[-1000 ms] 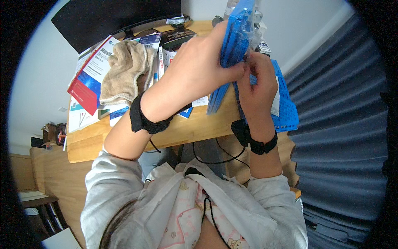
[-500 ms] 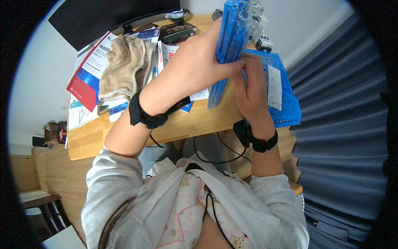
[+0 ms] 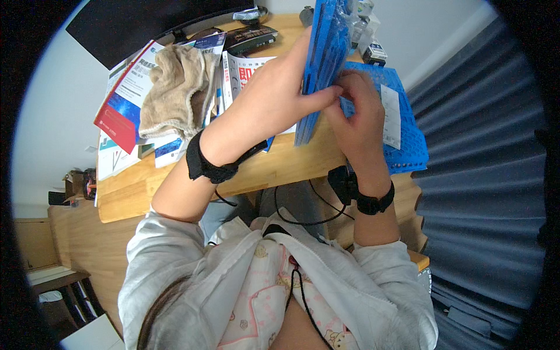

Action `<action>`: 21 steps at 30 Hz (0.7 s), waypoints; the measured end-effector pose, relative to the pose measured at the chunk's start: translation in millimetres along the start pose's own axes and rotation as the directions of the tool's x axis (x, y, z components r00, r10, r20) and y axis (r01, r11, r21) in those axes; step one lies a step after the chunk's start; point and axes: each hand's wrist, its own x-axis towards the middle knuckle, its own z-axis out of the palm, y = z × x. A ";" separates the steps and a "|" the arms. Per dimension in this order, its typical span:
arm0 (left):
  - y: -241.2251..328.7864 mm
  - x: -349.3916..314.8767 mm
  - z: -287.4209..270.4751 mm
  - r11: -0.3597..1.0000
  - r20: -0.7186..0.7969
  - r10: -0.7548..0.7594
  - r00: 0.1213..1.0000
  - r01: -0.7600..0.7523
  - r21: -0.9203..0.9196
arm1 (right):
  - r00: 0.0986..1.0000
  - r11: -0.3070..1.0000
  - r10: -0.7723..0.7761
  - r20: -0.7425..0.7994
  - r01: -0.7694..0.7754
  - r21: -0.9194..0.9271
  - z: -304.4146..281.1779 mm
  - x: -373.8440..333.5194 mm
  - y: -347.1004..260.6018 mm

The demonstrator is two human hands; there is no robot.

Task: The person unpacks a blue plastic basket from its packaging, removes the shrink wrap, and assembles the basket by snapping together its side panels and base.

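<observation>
A stack of flat blue plastic panels (image 3: 322,52), partly covered in clear plastic wrap (image 3: 347,29), stands on edge above the desk, its top cut off by the picture's edge. My left hand (image 3: 280,87) grips the stack from the left, thumb across the near side and the other fingers hidden behind. On the right, my right hand (image 3: 363,119) is closed with curled fingers against the stack's lower right side. What its fingertips pinch, if anything, is hidden. Beside that hand lies a blue perforated plastic piece (image 3: 413,143) with a white paper sheet (image 3: 392,116) on it.
A beige cloth (image 3: 175,93) lies over books and papers (image 3: 125,96) on the left of the wooden desk (image 3: 134,195). Behind them stands a black monitor (image 3: 146,29). Small boxes (image 3: 374,53) stand at the back right. A dark blue curtain (image 3: 478,157) hangs at the right.
My right hand has shifted slightly right and its fingers have curled in more. The blue stack stays in my left hand, barely moved.
</observation>
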 end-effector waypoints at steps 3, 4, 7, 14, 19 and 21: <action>1.4 -2.1 0.2 0.999 0.009 -0.034 0.999 0.034 -0.002 | 0.998 0.997 0.065 -0.011 -0.065 -0.029 -3.7 1.6 -3.1; 1.9 -2.2 0.0 0.999 0.011 -0.037 0.999 0.037 0.004 | 0.996 0.996 0.091 -0.011 -0.091 -0.023 -4.5 1.6 -3.7; 3.5 -2.2 -0.4 0.997 -0.002 -0.070 0.998 0.070 0.024 | 0.996 0.996 0.082 0.026 -0.081 -0.035 -8.1 3.0 -0.2; 4.1 -4.2 1.8 0.996 -0.059 -0.084 0.995 0.085 0.029 | 0.999 0.998 0.023 -0.037 -0.025 -0.057 -6.1 -0.4 6.8; -3.1 -5.2 7.6 0.997 -0.034 -0.075 0.997 0.077 0.033 | 0.999 0.999 0.048 -0.020 -0.048 0.014 -0.2 -9.3 5.8; -7.5 -6.2 10.8 0.996 -0.032 -0.083 0.996 0.084 0.026 | 0.996 0.996 0.083 0.023 -0.084 0.037 2.4 -17.0 5.1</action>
